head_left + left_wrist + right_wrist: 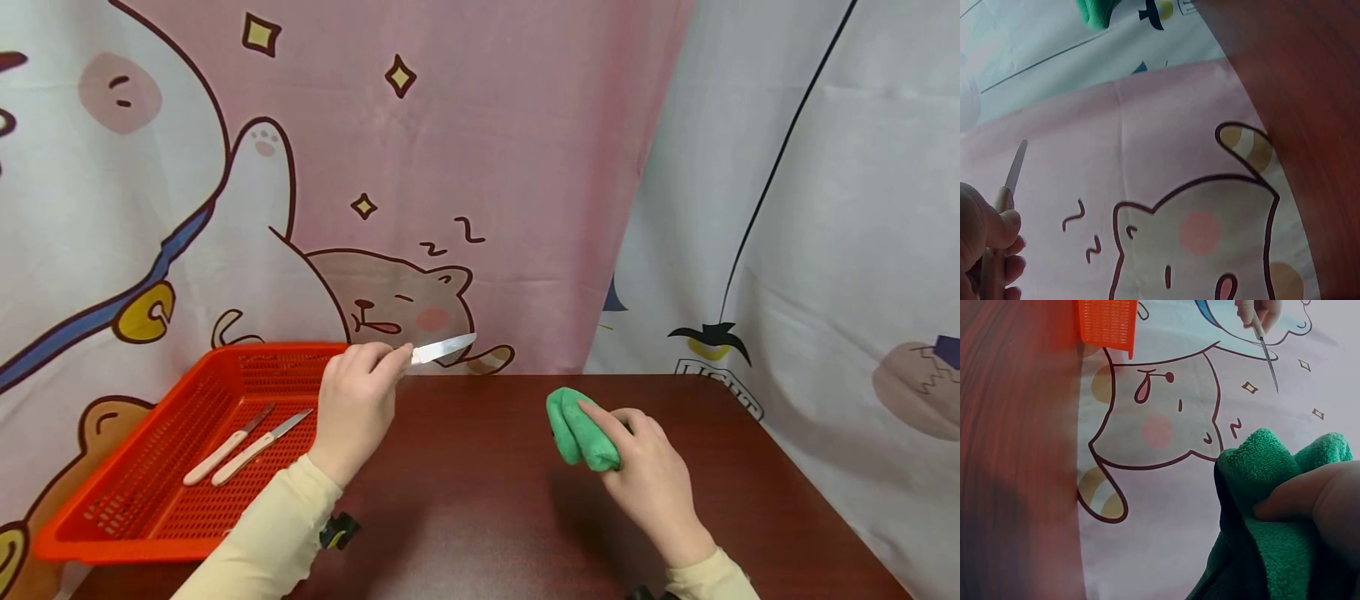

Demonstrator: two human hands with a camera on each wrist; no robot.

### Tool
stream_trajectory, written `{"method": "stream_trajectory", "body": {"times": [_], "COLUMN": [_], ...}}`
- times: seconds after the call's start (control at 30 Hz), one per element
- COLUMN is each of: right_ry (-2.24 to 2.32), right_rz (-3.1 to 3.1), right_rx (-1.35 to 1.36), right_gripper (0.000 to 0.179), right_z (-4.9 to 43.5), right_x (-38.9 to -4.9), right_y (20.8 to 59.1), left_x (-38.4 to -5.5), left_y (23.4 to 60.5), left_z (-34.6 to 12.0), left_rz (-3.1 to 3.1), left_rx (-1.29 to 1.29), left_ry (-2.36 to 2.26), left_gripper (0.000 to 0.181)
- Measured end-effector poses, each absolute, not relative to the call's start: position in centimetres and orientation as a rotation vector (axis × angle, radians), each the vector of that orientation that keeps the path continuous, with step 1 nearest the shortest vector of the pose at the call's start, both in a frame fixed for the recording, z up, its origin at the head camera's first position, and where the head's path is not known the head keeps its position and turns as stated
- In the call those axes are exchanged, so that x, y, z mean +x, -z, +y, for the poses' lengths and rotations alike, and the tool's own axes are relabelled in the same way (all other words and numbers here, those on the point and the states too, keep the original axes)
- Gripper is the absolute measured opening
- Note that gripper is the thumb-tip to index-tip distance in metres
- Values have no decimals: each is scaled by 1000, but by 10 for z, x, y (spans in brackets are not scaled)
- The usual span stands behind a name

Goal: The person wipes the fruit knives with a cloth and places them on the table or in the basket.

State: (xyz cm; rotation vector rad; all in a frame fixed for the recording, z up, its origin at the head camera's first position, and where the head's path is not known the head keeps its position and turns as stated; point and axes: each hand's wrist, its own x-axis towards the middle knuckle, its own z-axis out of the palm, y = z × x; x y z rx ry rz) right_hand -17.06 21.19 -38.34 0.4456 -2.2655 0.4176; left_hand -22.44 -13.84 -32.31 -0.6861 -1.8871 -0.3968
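My left hand (357,408) grips a small knife (444,348) by its pale handle, blade pointing right, above the table. In the left wrist view the knife's blade (1017,165) stands out past the thumb. To the right, my right hand (648,471) holds a folded green cloth (581,429) between thumb and fingers, raised over the table. The cloth (1279,544) shows a fuzzy green side and a dark edge in the right wrist view. Blade and cloth are apart. Two more knives with pale handles, one (228,446) beside the other (262,447), lie in the red basket (135,550).
The red plastic basket stands at the left of the dark brown table (480,517), partly behind my left forearm. A printed curtain (510,167) hangs along the table's back edge. The table's right edge runs down to the lower right.
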Motion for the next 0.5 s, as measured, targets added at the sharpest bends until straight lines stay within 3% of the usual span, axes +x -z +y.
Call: {"method": "stream_trajectory", "body": {"times": [0.5], "right_ry": [-407], "right_rz": [-2288], "right_rx": [428], "right_gripper": [78], "right_z": [229], "right_x": [-173], "right_y": [392], "left_x": [-233], "left_y": [308], "left_z": [-210], "left_rz": [-2185], "left_rx": [-505], "left_ry": [574], "left_gripper": [30]}}
